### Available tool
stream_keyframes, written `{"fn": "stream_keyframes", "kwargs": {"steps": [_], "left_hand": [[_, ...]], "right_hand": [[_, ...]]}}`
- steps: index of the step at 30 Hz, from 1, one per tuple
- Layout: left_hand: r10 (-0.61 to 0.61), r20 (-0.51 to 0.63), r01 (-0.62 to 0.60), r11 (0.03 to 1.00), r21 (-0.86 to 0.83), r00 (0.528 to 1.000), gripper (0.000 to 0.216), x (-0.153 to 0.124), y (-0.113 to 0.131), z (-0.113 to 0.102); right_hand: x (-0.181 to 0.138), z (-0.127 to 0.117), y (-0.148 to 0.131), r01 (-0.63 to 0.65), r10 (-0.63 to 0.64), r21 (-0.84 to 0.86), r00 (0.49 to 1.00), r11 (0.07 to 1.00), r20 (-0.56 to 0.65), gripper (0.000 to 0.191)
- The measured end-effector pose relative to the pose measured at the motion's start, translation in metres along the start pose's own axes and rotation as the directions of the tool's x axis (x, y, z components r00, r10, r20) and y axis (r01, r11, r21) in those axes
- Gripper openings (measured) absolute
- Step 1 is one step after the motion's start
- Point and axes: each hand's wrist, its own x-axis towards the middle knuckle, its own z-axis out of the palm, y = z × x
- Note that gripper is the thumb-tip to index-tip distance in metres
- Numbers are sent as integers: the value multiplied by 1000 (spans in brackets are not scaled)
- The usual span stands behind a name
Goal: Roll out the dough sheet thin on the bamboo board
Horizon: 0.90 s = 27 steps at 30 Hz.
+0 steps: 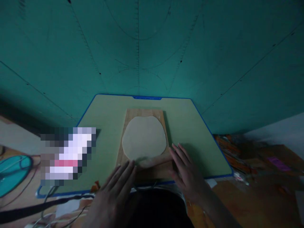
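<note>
A flat round sheet of pale dough [144,136] lies on a wooden board [145,112], which rests on a green mat with a blue edge [190,126]. My left hand [114,193] is stretched out flat, its fingertips at the board's near left corner beside the dough. My right hand [186,172] is also flat with fingers straight, at the board's near right edge. Between the two hands, over the near rim of the dough, runs a pale blurred bar [152,163]; it could be a rolling pin, but I cannot tell for sure.
A teal wall [142,47] with drawn lines stands right behind the mat. A pixelated patch [67,155] covers the mat's left side. A teal round object [13,171] and cables [47,202] lie at the left. Orange and brown clutter [228,145] lies at the right.
</note>
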Motion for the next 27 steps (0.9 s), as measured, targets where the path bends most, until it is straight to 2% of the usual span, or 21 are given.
{"fn": "stream_keyframes", "kwargs": {"steps": [2, 6, 10, 15, 18, 22, 27], "left_hand": [[-30, -40, 32, 998, 50, 999, 62, -2, 5, 7], [-158, -71, 165, 980, 106, 985, 59, 1, -2, 26], [-219, -57, 225, 964, 140, 974, 47, -2, -33, 29], [-275, -169, 300, 943, 144, 946, 37, 1, -71, 21], [-306, -103, 320, 934, 157, 946, 44, 14, -77, 23], [-384, -24, 377, 891, 253, 923, 58, 39, -83, 32], [-470, 7, 455, 857, 241, 883, 52, 82, -111, 39]], "right_hand": [[4, 2, 0, 1, -1, -20, 1000, 1000, 0, 64], [43, 9, 0, 44, -44, -70, 999, 997, 2, 56], [79, 13, -11, 108, -107, -71, 994, 992, 17, 50], [99, 17, -34, 218, -212, -43, 970, 975, 116, 51], [106, 21, -44, 257, -247, -54, 958, 965, 143, 57], [117, 25, -44, 279, -265, -93, 954, 956, 141, 66], [153, 29, -30, 236, -215, -122, 963, 964, 161, 62]]}}
